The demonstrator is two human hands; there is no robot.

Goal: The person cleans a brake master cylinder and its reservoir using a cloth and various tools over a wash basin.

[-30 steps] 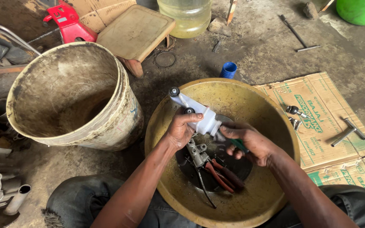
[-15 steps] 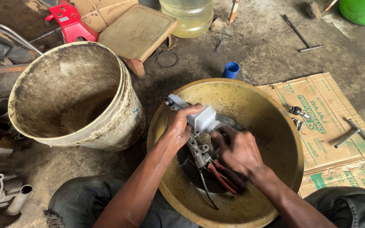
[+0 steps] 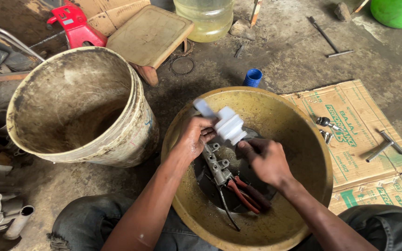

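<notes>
The white plastic part (image 3: 226, 122), blurred in the frame, was held over the middle of the yellow basin (image 3: 303, 139), with the left hand (image 3: 194, 137) closed around its left end. The right hand (image 3: 264, 160) sat just below its right end, fingers curled in a loose fist on something too hidden to name — whether it touched the part I could not tell. The likeliest slip was the part twisting out of that one-sided hold and dropping onto the metal bracket (image 3: 217, 165) and the red-handled pliers (image 3: 245, 193) lying in the dark liquid at the basin's bottom. Both forearms reached in from the near edge, wrists bent down. A dirty bucket (image 3: 80, 107) stood to the left — flattened cardboard (image 3: 359, 135) with loose tools to the right.
</notes>
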